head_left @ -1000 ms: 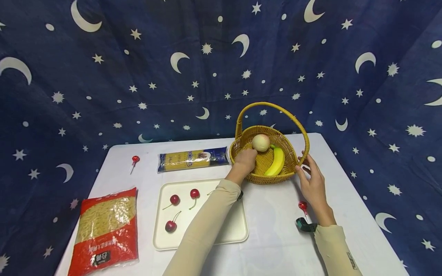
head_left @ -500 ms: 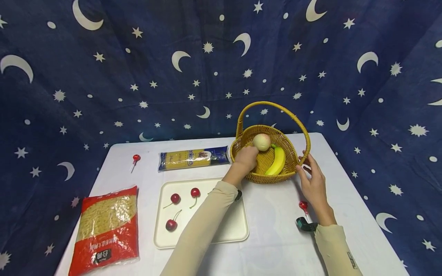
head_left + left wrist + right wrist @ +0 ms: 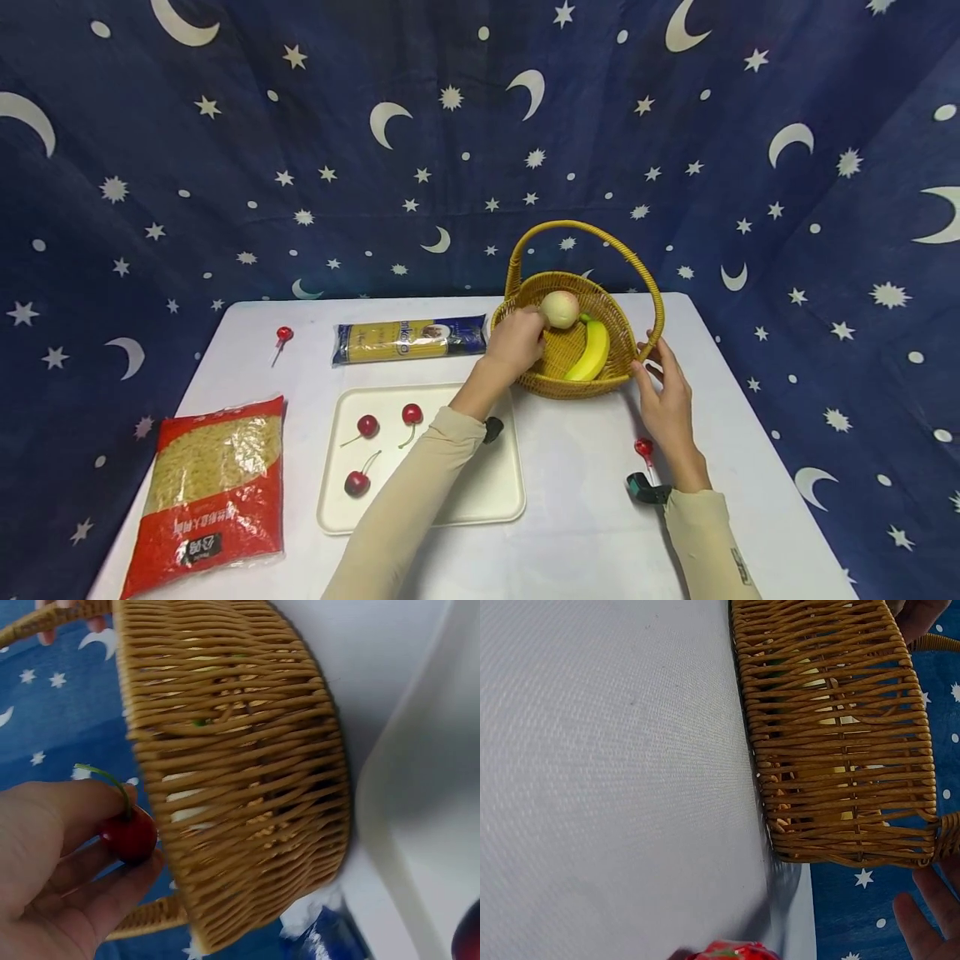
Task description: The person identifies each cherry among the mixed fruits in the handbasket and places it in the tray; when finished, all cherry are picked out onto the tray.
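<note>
In the left wrist view, my left hand pinches a dark red cherry with a green stem between thumb and fingers, beside the rim of the wicker basket. The head view has this left hand over the basket's left rim, the cherry hidden by it. A peach and a banana lie inside the basket. My right hand holds the basket at the right foot of its handle, thumb in front and fingers behind. Three cherries, one of them this cherry, show on a cream tray.
A spaghetti pack lies left of the basket. A red pasta bag is at the front left. One red lollipop lies at the back left, another red lollipop beside my right wrist. A starry curtain hangs behind the table.
My left hand has drawn back slightly leftward, from inside the basket to over its left rim. My right hand keeps its place at the handle. The head view has shifted a little.
</note>
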Demonstrator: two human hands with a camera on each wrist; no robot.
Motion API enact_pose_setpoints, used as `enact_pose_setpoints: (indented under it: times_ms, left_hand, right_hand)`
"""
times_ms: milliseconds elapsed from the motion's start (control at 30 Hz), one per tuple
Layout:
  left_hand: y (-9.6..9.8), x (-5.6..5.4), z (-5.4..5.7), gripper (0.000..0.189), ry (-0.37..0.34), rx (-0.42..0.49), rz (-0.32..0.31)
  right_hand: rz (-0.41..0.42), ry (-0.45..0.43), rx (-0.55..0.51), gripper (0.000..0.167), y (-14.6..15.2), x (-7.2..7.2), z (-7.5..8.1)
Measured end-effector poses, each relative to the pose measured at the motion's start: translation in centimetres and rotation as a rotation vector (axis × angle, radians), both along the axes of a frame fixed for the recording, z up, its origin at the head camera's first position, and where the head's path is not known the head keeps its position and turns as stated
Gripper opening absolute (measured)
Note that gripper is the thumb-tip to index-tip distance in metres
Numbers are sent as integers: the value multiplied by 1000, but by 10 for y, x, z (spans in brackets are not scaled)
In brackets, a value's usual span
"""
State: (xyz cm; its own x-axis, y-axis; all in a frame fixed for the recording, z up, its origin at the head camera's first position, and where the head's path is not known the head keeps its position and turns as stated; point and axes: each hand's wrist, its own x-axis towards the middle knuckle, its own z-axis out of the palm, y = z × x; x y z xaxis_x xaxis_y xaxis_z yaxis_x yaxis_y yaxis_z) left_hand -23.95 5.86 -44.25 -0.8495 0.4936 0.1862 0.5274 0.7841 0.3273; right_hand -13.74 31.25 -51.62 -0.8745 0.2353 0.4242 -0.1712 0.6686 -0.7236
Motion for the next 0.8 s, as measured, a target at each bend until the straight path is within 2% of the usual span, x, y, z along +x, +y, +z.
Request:
enact_pose_setpoints:
  times_ms: [333,500,633,800]
  left_hand:
    - [-42,26,19,19,45,156,16]
    - [-60,40,27,20,89,228,27]
    - [-74,53,31,19,103,258,33]
    - [-93,73,33,19,119,283,70]
  right_hand:
    - [-5,14,-17,62,-3,-1,-2]
    - [-3,5,-6,61,-1,-1,-1]
    - [-16,5,-16,60,-3,0,0]
    - [-16,5,-18,61,-4,0,-1]
